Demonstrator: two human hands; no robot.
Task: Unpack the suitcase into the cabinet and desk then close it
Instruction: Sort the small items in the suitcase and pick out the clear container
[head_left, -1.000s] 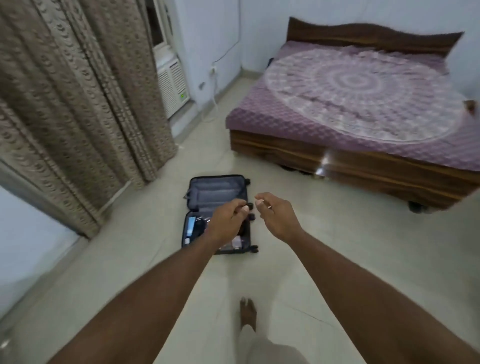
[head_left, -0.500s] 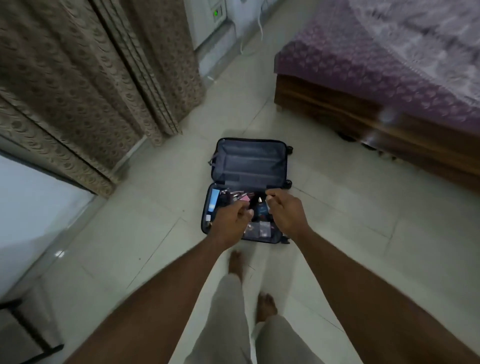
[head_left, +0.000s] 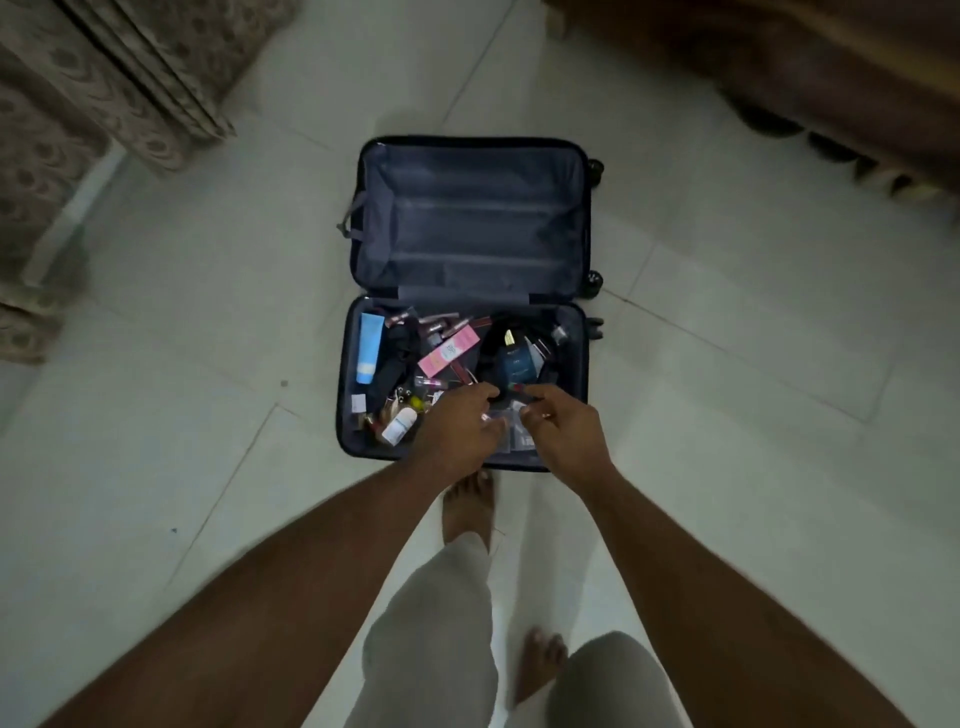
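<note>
The suitcase (head_left: 467, 301) lies open on the floor (head_left: 182, 415), far half bare, near half crowded with small toiletries. The person has walked right up to it since a second ago, so picking can begin. Left hand (head_left: 462, 426) and right hand (head_left: 561, 431) hover over the clutter, fingers loosely curled, seemingly holding nothing, though blur hides the tips.
</note>
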